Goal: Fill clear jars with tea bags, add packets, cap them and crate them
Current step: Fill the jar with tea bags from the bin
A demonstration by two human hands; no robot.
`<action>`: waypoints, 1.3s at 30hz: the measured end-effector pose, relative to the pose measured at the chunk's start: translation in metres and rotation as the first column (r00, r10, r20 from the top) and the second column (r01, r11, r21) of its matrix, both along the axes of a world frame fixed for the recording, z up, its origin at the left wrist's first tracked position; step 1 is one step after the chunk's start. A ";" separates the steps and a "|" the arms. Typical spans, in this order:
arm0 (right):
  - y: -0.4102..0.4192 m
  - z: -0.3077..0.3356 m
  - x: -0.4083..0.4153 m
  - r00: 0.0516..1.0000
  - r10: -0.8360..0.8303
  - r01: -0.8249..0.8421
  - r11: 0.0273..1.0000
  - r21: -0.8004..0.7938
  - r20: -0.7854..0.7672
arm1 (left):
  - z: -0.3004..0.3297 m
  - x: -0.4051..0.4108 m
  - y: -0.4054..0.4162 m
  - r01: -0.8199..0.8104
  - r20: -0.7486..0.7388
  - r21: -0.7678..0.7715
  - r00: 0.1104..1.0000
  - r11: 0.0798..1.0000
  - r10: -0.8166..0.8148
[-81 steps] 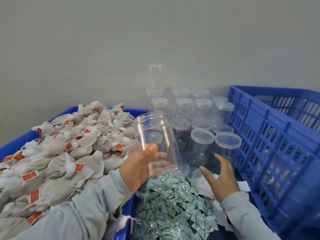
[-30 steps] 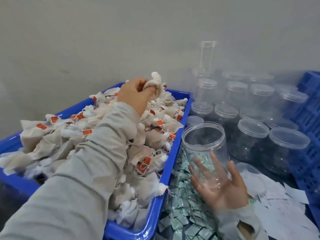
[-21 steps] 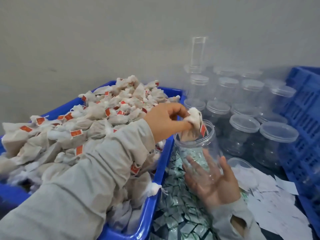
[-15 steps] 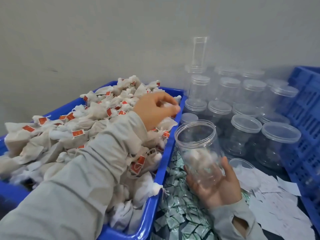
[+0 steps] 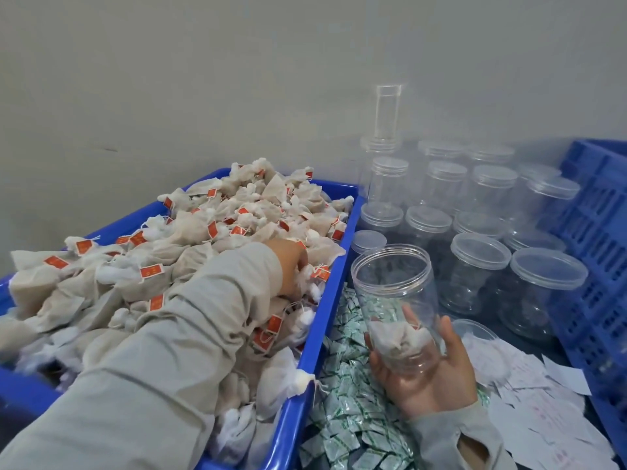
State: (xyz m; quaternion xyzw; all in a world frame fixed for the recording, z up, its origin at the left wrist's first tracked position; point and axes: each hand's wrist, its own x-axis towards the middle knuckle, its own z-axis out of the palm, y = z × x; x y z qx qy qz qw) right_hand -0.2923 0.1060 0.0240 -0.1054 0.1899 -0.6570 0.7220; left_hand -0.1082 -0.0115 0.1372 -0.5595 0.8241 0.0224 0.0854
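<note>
The open clear jar (image 5: pixel 395 300) tilts a bit, held up from below by the right hand (image 5: pixel 431 371), whose fingers (image 5: pixel 451 337) curl round its bottom. One tea bag (image 5: pixel 398 339) sits inside. The left hand (image 5: pixel 288 266) digs into the tea bag pile (image 5: pixel 190 239) in the blue bin (image 5: pixel 322 320); its fingers are hidden. Green packets (image 5: pixel 342 395) lie under the jar. Capped jars (image 5: pixel 478 266) stand behind.

Right hand (image 5: pixel 431 374) cups an open jar (image 5: pixel 395 300), tilted, tea bag (image 5: pixel 398 340) at its bottom. Left hand (image 5: pixel 288 266) is dug into the tea bags (image 5: pixel 190 239) heaped in the blue bin (image 5: pixel 325 300). Green packets (image 5: pixel 342 401) lie between bin and capped jars (image 5: pixel 481 225); blue crate (image 5: pixel 597 252) at right.
</note>
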 end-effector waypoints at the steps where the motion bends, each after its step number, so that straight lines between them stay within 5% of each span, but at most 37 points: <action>1: 0.000 0.000 0.000 1.000 0.004 -0.004 1.000 0.002 -0.007 | 0.001 0.000 0.000 -0.007 0.002 -0.021 1.000 1.000 0.007; 3: -0.001 0.000 0.001 1.000 0.003 -0.003 1.000 0.002 -0.016 | 0.005 0.002 0.001 -0.019 -0.090 -0.119 0.996 0.993 0.008; 6: -0.001 -0.001 0.001 1.000 0.001 -0.001 1.000 0.007 -0.023 | 0.017 0.009 0.000 -0.168 -0.509 -0.196 0.860 0.966 0.046; 9: -0.002 -0.002 0.003 0.999 -0.002 0.003 1.000 0.011 -0.042 | 0.027 0.010 0.005 -0.211 -0.905 -0.032 0.420 0.977 0.061; 11: -0.002 -0.001 0.004 0.998 -0.014 0.014 1.000 0.012 -0.063 | 0.031 0.002 0.015 -0.021 -0.982 0.170 0.078 0.985 0.171; 13: -0.002 0.000 0.006 0.997 -0.008 0.009 1.000 0.009 -0.077 | 0.029 -0.008 0.025 0.164 -0.972 0.227 -0.024 0.960 0.234; 17: -0.002 0.001 0.005 0.998 -0.010 0.011 1.000 0.013 -0.056 | 0.018 -0.023 0.037 0.203 -0.950 0.133 0.304 0.970 0.066; 19: -0.002 0.001 0.004 0.999 -0.019 0.019 1.000 0.006 -0.028 | 0.014 -0.026 0.039 0.226 -0.917 0.108 0.398 0.968 0.010; 22: -0.004 0.000 0.006 0.999 -0.008 0.008 1.000 0.001 -0.046 | 0.017 -0.023 0.035 0.251 -0.954 0.128 0.294 0.959 0.051; 24: -0.005 0.000 0.006 0.999 0.011 -0.010 1.000 0.012 -0.053 | 0.022 -0.012 0.024 0.134 -0.982 0.089 0.177 0.987 0.065; 26: -0.005 -0.002 0.004 0.998 0.023 -0.022 1.000 0.014 -0.051 | 0.023 0.002 0.008 -0.071 -0.979 0.010 0.203 0.997 0.024; 29: -0.004 -0.002 0.004 0.998 0.061 -0.061 0.998 -0.008 -0.030 | 0.011 0.010 -0.007 -0.246 -0.815 -0.151 0.579 0.957 0.020; 32: -0.002 -0.001 0.004 0.997 0.071 -0.071 0.997 -0.017 -0.033 | -0.010 -0.002 -0.010 -0.078 -0.397 -0.183 0.918 0.980 -0.001; 34: -0.002 -0.001 0.004 0.997 0.066 -0.066 0.998 -0.021 -0.031 | -0.019 -0.010 -0.011 -0.009 -0.232 -0.138 0.972 0.990 -0.023; 39: -0.001 0.001 0.003 0.998 0.070 -0.070 0.997 -0.025 -0.007 | -0.023 -0.013 -0.016 -0.038 -0.125 -0.127 0.992 0.991 0.022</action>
